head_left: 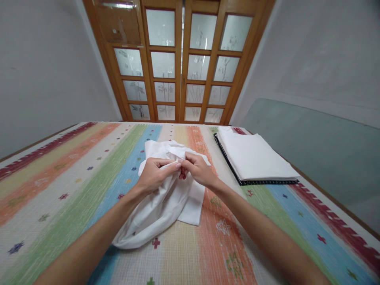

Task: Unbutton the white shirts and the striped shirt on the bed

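Observation:
A crumpled white cloth (166, 206) lies on the striped bedspread (74, 190) in front of me. My left hand (154, 174) is closed on a fold of the cloth near its upper part. My right hand (197, 170) pinches the same fold right beside it, fingertips of both hands almost touching. The cloth's lower end trails toward me in a rounded bunch.
A stack of folded white cloths (255, 156) rests on a dark folded piece (237, 174) at the right of the bed. Wooden doors with frosted glass panes (181, 67) stand behind the bed. A pale green wall panel (320, 150) runs along the right.

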The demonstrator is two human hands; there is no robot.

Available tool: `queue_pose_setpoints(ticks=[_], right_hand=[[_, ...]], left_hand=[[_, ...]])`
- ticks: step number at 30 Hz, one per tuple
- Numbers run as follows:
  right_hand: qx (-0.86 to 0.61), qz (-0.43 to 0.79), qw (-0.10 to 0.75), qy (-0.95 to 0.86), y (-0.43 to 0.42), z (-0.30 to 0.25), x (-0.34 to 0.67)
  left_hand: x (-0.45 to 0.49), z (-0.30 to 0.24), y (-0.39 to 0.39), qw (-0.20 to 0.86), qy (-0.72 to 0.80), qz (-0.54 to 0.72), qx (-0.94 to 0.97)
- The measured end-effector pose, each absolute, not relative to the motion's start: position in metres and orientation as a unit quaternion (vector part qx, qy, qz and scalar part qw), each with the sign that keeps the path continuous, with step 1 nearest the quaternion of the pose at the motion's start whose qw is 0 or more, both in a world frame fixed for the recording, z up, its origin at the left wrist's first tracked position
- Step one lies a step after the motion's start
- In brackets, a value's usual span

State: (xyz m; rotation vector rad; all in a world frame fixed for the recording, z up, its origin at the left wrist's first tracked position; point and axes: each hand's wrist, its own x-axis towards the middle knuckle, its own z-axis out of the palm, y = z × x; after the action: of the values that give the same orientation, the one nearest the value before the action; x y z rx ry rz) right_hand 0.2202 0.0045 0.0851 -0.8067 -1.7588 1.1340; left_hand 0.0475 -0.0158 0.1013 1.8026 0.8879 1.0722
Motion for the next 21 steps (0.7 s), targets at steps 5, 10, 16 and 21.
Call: queue_pose_setpoints(ticks=[5,10,16,21], right_hand=[[-0.309,0.517,0.424,-0.677,0.009,0.083,0.220],[-0.315,0.518,0.442,-0.661,0.008,0.081,0.217],[-0.340,0.499,0.455,-0.655,0.007,0.078,0.217],[-0.372,0.427,0.457,-0.685,0.006,0.079,0.217]], left_hand=[[0.048,0.099,-0.015,0.382,0.365,0.445,0.723],[0.051,0.093,-0.014,0.360,0.384,0.462,0.714],[0.057,0.090,-0.014,0.349,0.418,0.476,0.691],[0.061,0.088,-0.013,0.338,0.450,0.497,0.660]])
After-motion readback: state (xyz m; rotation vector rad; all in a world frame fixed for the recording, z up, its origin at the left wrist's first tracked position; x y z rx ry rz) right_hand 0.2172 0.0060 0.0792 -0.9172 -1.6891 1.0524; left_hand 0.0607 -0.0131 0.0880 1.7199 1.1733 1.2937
